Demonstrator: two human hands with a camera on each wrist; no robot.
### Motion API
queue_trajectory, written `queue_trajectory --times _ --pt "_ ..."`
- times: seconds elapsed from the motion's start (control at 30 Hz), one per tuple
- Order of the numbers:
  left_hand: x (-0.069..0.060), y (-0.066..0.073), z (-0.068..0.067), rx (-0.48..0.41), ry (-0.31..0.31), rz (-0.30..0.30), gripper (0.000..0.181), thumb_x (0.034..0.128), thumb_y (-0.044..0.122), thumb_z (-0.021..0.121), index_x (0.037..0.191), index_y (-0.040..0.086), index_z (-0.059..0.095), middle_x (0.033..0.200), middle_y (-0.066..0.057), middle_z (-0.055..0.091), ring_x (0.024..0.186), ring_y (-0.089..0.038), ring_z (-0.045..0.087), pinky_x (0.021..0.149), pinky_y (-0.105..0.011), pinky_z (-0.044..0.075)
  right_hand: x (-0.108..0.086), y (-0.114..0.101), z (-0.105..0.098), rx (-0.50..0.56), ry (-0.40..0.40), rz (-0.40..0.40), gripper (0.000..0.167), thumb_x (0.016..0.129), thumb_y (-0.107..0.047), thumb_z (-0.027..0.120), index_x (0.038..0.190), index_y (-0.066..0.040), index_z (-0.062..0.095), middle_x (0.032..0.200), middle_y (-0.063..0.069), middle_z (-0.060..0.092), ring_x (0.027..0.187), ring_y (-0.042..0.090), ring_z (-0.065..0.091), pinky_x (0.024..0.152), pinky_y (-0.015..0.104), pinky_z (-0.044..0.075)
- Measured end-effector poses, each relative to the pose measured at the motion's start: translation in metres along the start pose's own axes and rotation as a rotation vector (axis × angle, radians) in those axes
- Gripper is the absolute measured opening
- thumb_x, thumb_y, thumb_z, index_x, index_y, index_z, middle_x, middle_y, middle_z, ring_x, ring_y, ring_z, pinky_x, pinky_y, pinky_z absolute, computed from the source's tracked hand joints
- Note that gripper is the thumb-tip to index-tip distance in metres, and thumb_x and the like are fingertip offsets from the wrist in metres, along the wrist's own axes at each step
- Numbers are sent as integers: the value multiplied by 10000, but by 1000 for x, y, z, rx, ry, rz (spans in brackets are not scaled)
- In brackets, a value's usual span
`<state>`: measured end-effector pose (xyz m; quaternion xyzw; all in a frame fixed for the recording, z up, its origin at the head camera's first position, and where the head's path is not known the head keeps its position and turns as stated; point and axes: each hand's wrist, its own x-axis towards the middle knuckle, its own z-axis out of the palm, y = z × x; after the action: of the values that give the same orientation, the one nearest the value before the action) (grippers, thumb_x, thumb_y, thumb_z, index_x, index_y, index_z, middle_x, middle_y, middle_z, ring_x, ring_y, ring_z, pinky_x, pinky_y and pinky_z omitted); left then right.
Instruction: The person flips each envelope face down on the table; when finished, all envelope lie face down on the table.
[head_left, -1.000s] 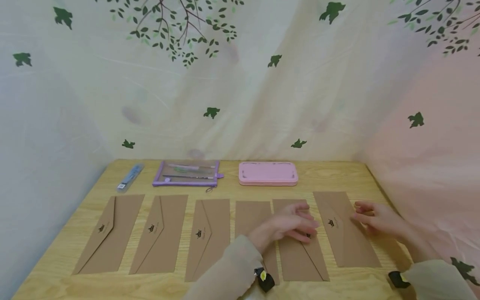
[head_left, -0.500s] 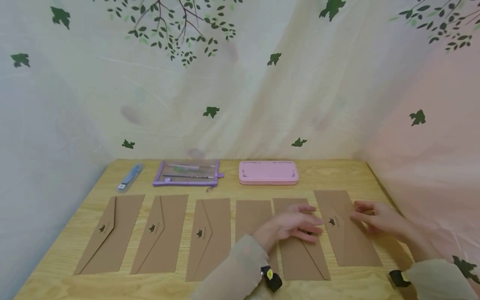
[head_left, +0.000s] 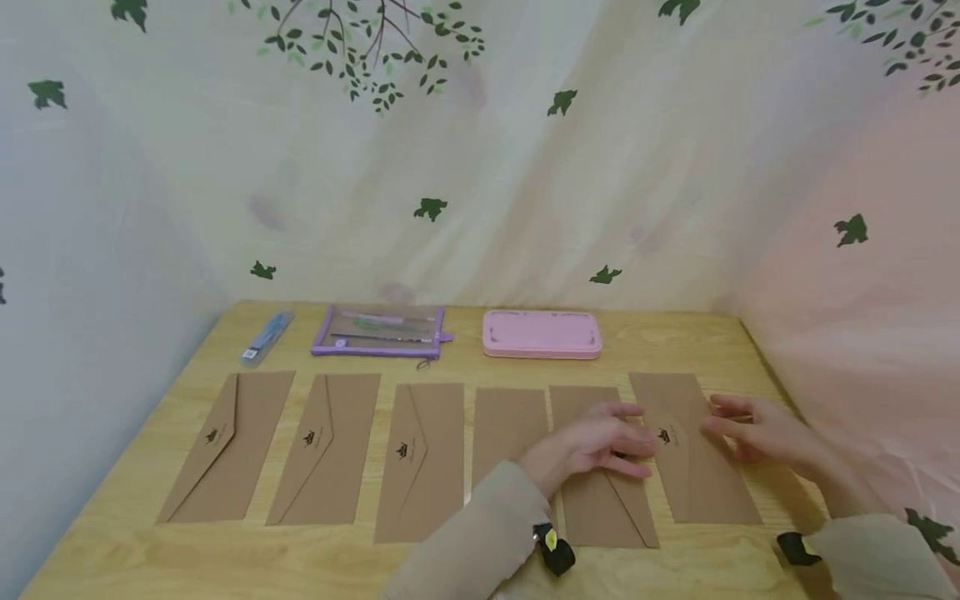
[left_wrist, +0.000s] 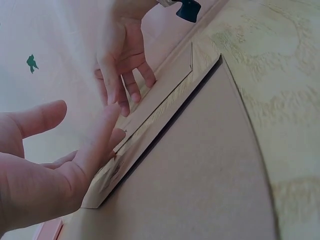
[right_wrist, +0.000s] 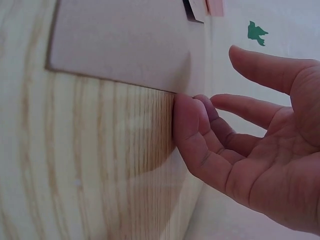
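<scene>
Several brown envelopes lie in a row. My left hand (head_left: 600, 443) is over the second envelope from the right (head_left: 600, 508), palm sideways, fingers apart and holding nothing; in the left wrist view the same hand (left_wrist: 65, 155) has its thumb raised beside the envelope flap (left_wrist: 160, 125). At the rightmost envelope (head_left: 697, 467), my right hand (head_left: 768, 433) stands by the right edge. The right wrist view has this hand (right_wrist: 260, 135) with bent fingertips touching the edge of the envelope (right_wrist: 125, 40), thumb held away.
Behind the row lie a blue slim packet (head_left: 266, 337), a purple-edged clear pouch (head_left: 378, 351) with pens inside, and a pink case (head_left: 542, 335). Other envelopes lie to the left (head_left: 258, 450). Patterned cloth (head_left: 480, 208) hangs behind the wooden table (head_left: 225, 567).
My left hand has shifted a little to the right over the envelopes. My right hand stays by the rightmost envelope's edge. The head view has tilted slightly down.
</scene>
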<state>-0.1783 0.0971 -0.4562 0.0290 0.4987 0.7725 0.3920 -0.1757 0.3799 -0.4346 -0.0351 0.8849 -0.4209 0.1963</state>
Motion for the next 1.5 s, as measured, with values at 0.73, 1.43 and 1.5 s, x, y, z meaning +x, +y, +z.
queue_trajectory --times 0.73,1.43,1.5 --pt "-3 4 4 -142 114 2 566 934 -71 613 1473 7 458 1278 -206 612 1274 -368 538 976 -628 483 14 -11 7 48 -16 35 724 1041 -299 592 1480 190 288 1404 418 436 733 200 630 673 337 592" --pt "-2 -5 15 -200 107 -7 555 936 -9 641 1462 -6 466 1249 -172 589 1283 -361 509 986 -656 463 3 0 -10 276 -130 135 653 1083 -310 500 1428 207 298 786 -2 525 691 132 536 630 316 545" --pt "-1 -6 17 -199 105 -4 553 936 -6 642 1461 -8 468 1258 -173 587 1287 -362 506 985 -653 467 2 2 -12 258 -117 135 661 1079 -323 505 1422 210 315 788 3 535 701 140 547 639 326 554"
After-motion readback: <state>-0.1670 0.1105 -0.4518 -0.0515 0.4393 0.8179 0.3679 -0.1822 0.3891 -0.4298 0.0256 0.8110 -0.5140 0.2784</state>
